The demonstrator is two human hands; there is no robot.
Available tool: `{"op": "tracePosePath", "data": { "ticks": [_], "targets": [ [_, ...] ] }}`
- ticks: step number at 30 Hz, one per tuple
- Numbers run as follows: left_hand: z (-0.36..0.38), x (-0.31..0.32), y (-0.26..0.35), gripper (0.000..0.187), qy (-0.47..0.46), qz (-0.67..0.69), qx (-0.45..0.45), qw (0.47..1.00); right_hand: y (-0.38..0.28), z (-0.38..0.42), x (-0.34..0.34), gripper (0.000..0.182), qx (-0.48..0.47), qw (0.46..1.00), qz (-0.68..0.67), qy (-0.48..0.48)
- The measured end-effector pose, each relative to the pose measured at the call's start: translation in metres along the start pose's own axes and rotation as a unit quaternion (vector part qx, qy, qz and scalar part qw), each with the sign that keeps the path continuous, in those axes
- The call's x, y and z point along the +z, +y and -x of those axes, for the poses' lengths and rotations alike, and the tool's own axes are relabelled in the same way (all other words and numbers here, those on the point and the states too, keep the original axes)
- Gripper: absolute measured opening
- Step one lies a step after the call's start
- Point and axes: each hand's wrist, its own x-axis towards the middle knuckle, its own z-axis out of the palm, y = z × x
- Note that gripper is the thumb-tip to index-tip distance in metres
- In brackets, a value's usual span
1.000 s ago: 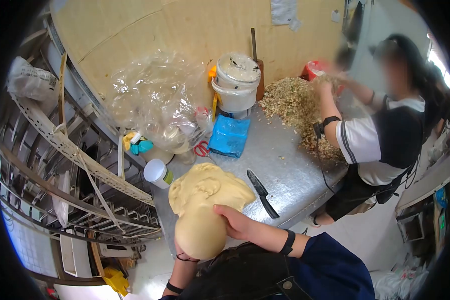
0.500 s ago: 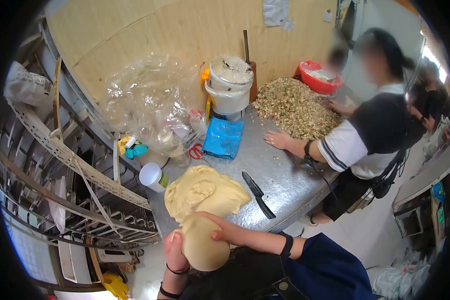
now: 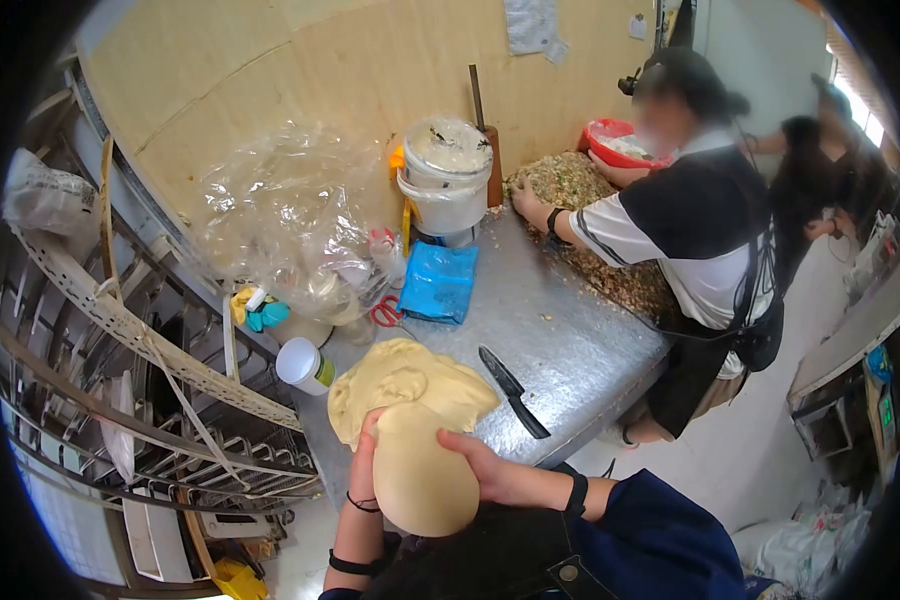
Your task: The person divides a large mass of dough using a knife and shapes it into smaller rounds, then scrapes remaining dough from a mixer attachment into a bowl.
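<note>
A white cup [image 3: 300, 364] and a larger mass of dough [image 3: 410, 375] are being supported by the metal table [image 3: 570, 350]. Before that mass, a smooth dough ball [image 3: 425, 485] is being held between the left hand [image 3: 363, 455], curved, fingers partly hidden, and the right hand [image 3: 480, 465], thumb spread from fingers; it could be dropped were either grip being loosened. Farther right, a black knife [image 3: 515, 392] is being borne by the table, and could be knocked by a swung right forearm.

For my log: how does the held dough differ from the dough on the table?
The held dough sits between the left hand and right hand; the table dough lies on the metal table. The held dough looks smooth and rounded; the table dough looks lumpy and spreads unevenly. Both are pale yellow.
</note>
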Motion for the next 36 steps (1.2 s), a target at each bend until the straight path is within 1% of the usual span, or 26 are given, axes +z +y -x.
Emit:
{"op": "tracePosePath", "data": {
  "ticks": [1,3,4,6,10,11,12,13,15,16,18,19,21,22,23,24,25,26,27,28,29,30,31,33,35,36],
  "targets": [
    [0.003,-0.002,-0.003,0.065,0.001,0.0,0.003,1.0,-0.004,-0.004,0.001,0.054,0.001,1.0,0.002,-0.002],
    [0.011,-0.005,-0.007,0.079,-0.031,0.179,-0.043,0.982,-0.012,-0.011,0.005,0.052,-0.043,0.999,-0.016,-0.025],
    [0.012,-0.002,-0.01,0.079,-0.034,0.177,-0.04,0.983,-0.018,-0.014,0.009,0.052,-0.044,0.999,-0.014,-0.029],
    [0.015,0.009,-0.016,0.073,0.042,0.288,-0.058,0.955,-0.025,-0.015,0.018,0.056,-0.161,0.974,0.158,0.006],
    [0.013,-0.009,-0.031,0.072,0.009,0.322,-0.049,0.945,-0.026,-0.024,0.014,0.052,-0.144,0.952,0.267,-0.024],
    [0.013,-0.029,-0.045,0.071,0.044,0.333,-0.044,0.941,-0.028,-0.025,0.01,0.057,-0.156,0.887,0.434,-0.032],
    [0.008,-0.028,-0.042,0.07,0.075,0.342,-0.038,0.936,-0.03,-0.028,0.007,0.062,-0.165,0.791,0.588,-0.039],
    [0.006,-0.024,-0.038,0.07,0.073,0.342,-0.038,0.936,-0.032,-0.029,0.003,0.062,-0.166,0.79,0.589,-0.038],
    [0.008,-0.014,-0.025,0.065,0.083,0.321,-0.016,0.943,-0.033,-0.029,-0.006,0.068,-0.273,0.601,0.751,-0.003],
    [0.009,-0.016,-0.024,0.065,0.083,0.321,-0.017,0.943,-0.034,-0.028,-0.009,0.068,-0.272,0.602,0.751,-0.002],
    [0.009,-0.021,-0.022,0.065,0.117,0.351,-0.028,0.929,-0.039,-0.026,-0.012,0.073,-0.203,0.61,0.758,0.11],
    [0.009,-0.024,-0.019,0.065,0.115,0.352,-0.029,0.928,-0.042,-0.023,-0.011,0.073,-0.202,0.609,0.759,0.112],
    [0.015,-0.029,-0.012,0.063,0.149,0.271,0.021,0.951,-0.047,-0.016,-0.005,0.076,0.004,0.841,0.534,0.088],
    [0.018,-0.03,-0.006,0.063,0.148,0.272,0.02,0.951,-0.046,-0.013,-0.008,0.076,0.003,0.84,0.534,0.089],
    [0.02,-0.032,0.0,0.06,0.136,0.123,0.122,0.975,-0.044,-0.011,-0.013,0.069,0.017,0.911,0.41,0.048],
    [0.024,-0.03,0.005,0.058,0.12,-0.029,0.221,0.968,-0.041,-0.009,-0.016,0.063,0.031,0.961,0.276,0.006],
    [0.029,-0.026,0.011,0.058,0.121,-0.026,0.219,0.968,-0.036,-0.009,-0.013,0.063,0.032,0.96,0.277,0.008],
    [0.035,-0.019,0.017,0.056,0.128,-0.206,0.242,0.939,-0.029,-0.009,-0.006,0.064,0.015,0.964,0.264,0.02],
    [0.038,-0.012,0.023,0.055,0.131,-0.379,0.257,0.879,-0.021,-0.012,-0.002,0.065,-0.003,0.967,0.251,0.031],
    [0.04,-0.001,0.024,0.055,0.096,-0.465,0.277,0.835,-0.014,-0.018,-0.005,0.065,-0.001,0.967,0.252,0.032],
    [0.039,0.006,0.025,0.055,0.096,-0.465,0.277,0.835,-0.007,-0.026,-0.013,0.06,-0.063,0.97,0.228,0.06],
    [0.036,0.013,0.027,0.053,0.019,-0.533,0.316,0.785,-0.005,-0.03,-0.01,0.055,-0.125,0.967,0.204,0.086],
    [0.035,0.015,0.028,0.052,-0.058,-0.593,0.351,0.722,-0.006,-0.028,-0.005,0.055,-0.126,0.967,0.205,0.086],
    [0.036,0.011,0.024,0.055,-0.057,-0.591,0.367,0.717,-0.009,-0.018,0.007,0.04,-0.177,0.925,0.295,0.162],
    [0.035,0.004,0.016,0.058,-0.06,-0.587,0.379,0.713,-0.008,-0.015,0.002,0.033,-0.201,0.911,0.333,0.141],
    [0.033,0.001,0.011,0.061,-0.013,-0.523,0.434,0.733,-0.008,-0.014,0.004,0.026,-0.224,0.894,0.369,0.118]
  ]
}}
